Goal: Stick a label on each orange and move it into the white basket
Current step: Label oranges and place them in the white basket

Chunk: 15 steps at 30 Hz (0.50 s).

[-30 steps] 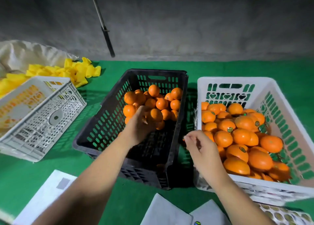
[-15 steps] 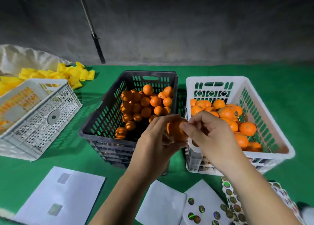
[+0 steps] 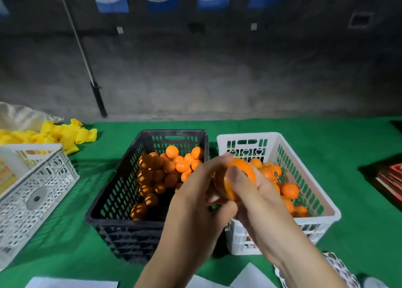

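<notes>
Two hands meet on one orange [image 3: 236,176], held up over the gap between the black crate [image 3: 121,192] and the white basket [image 3: 326,209]. I see my left hand [image 3: 195,192] with its fingers curled round the fruit from the left and far side, and my right hand [image 3: 256,198] clasping it from the near side, thumb pressed flat on the peel. I cannot tell whether a label sits under that thumb. The black crate holds a heap of oranges [image 3: 171,170] piled toward its far end. The white basket, just beside it on the right, holds oranges [image 3: 290,189] too, at least one showing a small round sticker. Both stand on the green tabletop [image 3: 348,157]. A white lattice crate [image 3: 37,192] sits tilted at the left, yellow pieces [image 3: 56,133] behind it. White sheets [image 3: 250,277] lie at the near edge.
</notes>
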Each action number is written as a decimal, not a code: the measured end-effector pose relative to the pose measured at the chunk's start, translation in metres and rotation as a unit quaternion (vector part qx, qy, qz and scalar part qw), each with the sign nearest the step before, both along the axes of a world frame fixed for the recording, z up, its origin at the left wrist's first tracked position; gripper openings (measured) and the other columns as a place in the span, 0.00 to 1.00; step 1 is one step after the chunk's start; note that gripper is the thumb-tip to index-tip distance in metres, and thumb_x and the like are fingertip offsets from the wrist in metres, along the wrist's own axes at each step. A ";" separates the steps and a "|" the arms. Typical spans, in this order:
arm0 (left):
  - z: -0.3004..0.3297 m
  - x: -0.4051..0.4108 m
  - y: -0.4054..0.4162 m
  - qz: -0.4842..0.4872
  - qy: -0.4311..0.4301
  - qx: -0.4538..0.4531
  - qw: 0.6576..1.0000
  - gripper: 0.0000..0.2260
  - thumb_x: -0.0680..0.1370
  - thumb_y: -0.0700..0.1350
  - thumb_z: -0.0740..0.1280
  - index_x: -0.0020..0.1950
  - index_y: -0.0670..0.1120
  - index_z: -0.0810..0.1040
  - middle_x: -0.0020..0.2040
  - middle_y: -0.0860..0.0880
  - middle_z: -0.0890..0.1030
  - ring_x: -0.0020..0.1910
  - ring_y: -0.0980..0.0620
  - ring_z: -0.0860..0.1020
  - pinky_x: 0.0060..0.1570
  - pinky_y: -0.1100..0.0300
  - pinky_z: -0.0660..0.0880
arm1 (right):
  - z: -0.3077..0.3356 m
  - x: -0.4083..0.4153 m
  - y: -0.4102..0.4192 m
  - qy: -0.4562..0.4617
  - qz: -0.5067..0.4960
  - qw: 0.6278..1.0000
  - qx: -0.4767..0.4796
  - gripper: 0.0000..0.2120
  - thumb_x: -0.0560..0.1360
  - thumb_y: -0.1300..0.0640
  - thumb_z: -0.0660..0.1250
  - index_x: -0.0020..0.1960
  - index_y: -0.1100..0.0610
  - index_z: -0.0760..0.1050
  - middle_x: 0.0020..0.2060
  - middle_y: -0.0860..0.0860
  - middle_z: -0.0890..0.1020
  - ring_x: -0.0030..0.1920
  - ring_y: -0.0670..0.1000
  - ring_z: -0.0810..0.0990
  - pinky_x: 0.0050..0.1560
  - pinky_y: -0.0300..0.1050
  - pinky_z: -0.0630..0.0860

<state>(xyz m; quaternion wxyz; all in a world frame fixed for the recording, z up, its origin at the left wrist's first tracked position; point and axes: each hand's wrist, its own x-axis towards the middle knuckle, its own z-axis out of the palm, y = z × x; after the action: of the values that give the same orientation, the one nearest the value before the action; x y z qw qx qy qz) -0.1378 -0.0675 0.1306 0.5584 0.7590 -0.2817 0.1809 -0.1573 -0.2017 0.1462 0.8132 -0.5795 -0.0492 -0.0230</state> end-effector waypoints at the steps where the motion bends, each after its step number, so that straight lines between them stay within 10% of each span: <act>1: -0.003 0.000 0.002 0.005 0.007 -0.007 1.000 0.35 0.71 0.29 0.77 0.71 0.58 0.76 0.66 0.63 0.80 0.61 0.62 0.81 0.58 0.68 0.78 | -0.001 0.002 0.007 0.008 -0.021 1.000 0.002 0.20 0.70 0.39 0.77 0.54 0.51 0.83 0.46 0.60 0.86 0.47 0.57 0.86 0.48 0.50 0.83; 7: -0.011 0.003 0.015 0.198 -0.114 0.113 0.967 0.37 0.59 0.46 0.76 0.67 0.68 0.76 0.61 0.82 0.63 0.46 0.62 0.64 0.46 0.53 0.73 | -0.012 0.009 0.025 0.011 -0.067 0.997 -0.048 0.15 0.71 0.39 0.74 0.53 0.46 0.83 0.47 0.57 0.87 0.49 0.57 0.87 0.53 0.50 0.83; 15: -0.027 0.009 0.026 0.115 0.054 0.092 0.988 0.34 0.58 0.65 0.66 0.64 0.82 0.68 0.53 0.58 0.74 0.58 0.61 0.67 0.59 0.62 0.68 | -0.043 0.024 0.034 0.026 -0.067 0.997 -0.008 0.30 0.62 0.27 0.77 0.51 0.49 0.83 0.41 0.62 0.85 0.43 0.60 0.83 0.49 0.57 0.77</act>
<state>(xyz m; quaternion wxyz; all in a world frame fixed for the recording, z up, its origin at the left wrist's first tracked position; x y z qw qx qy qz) -0.1284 -0.0413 0.1038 0.4763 0.8431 -0.1776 0.1755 -0.1334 -0.1681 0.1031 0.8063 -0.5881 0.0110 -0.0616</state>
